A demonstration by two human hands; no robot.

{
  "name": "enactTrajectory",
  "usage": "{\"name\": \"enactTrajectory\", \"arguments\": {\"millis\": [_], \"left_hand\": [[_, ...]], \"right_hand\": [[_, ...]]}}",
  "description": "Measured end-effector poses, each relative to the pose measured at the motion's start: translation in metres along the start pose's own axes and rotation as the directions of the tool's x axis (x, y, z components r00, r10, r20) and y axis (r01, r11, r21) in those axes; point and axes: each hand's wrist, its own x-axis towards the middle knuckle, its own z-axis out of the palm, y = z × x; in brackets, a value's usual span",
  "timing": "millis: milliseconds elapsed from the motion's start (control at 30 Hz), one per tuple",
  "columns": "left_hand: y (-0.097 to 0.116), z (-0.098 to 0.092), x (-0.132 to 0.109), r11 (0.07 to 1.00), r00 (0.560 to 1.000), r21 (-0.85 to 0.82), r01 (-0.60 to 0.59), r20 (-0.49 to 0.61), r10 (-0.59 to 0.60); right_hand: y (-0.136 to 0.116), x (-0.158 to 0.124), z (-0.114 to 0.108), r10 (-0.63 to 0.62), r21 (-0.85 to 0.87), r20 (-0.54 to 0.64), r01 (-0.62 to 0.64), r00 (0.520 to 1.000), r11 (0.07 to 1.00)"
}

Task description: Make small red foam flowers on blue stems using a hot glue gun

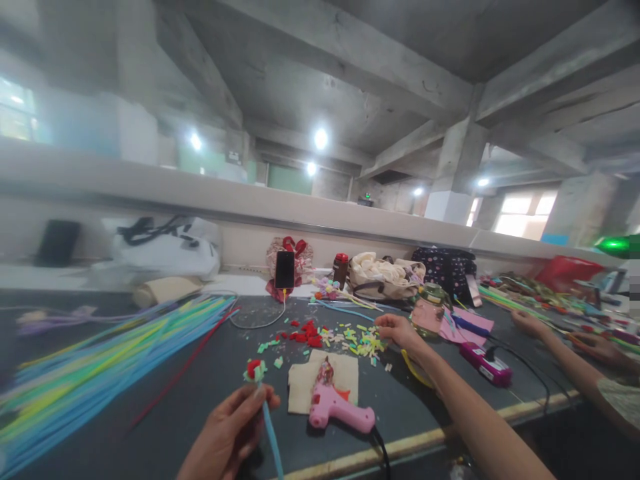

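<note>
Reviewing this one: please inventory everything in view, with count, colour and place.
Table: one, dark, foreground
Fuzzy stems: many, mostly blue, green, yellow, left
Red pieces: several, red, mid-table
Small pieces: many, yellow-green, mid-table
Glue gun: one, pink, front centre
Pad: one, beige, under gun
Phone: one, black, back centre
Bottle: one, brown, red-capped, back
Bags: several, white, beige, dark spotted, back
Device: one, purple, right
Ceiling lights: several, white, overhead
Another person's hands: two, right
Flowered stem: one, blue, red-green head, left grip
Right grip: one, beside small pieces
</note>
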Motion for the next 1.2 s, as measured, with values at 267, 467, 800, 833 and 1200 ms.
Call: {"name": "enactTrajectory", "arguments": {"millis": [267, 467, 800, 833, 1200], "left_hand": [[-0.001, 0.000, -0.002, 0.999, 0.998, 0.033, -0.022, 0.059, 0.020], [-0.003, -0.002, 0.001, 0.999, 0.995, 0.040, -0.035, 0.095, 0.031], [-0.007, 0.000, 0.003, 0.998, 0.990, 0.001, -0.070, 0.122, 0.070], [-0.007, 0.000, 0.003, 0.997, 0.990, 0.001, -0.073, 0.124, 0.072], [-0.011, -0.003, 0.005, 0.994, 0.986, 0.010, -0.104, 0.129, 0.102]], "right_hand": [[-0.087, -0.050, 0.064, -0.158, 0.390, 0.140, 0.092, 0.978, 0.916], [-0.134, -0.082, 0.114, -0.201, 0.497, 0.261, 0.047, 0.944, 0.867], [-0.148, -0.081, 0.130, -0.245, 0.457, 0.275, 0.098, 0.930, 0.884], [-0.150, -0.081, 0.130, -0.257, 0.447, 0.272, 0.115, 0.927, 0.887], [-0.155, -0.079, 0.131, -0.292, 0.414, 0.252, 0.170, 0.923, 0.894]]}}
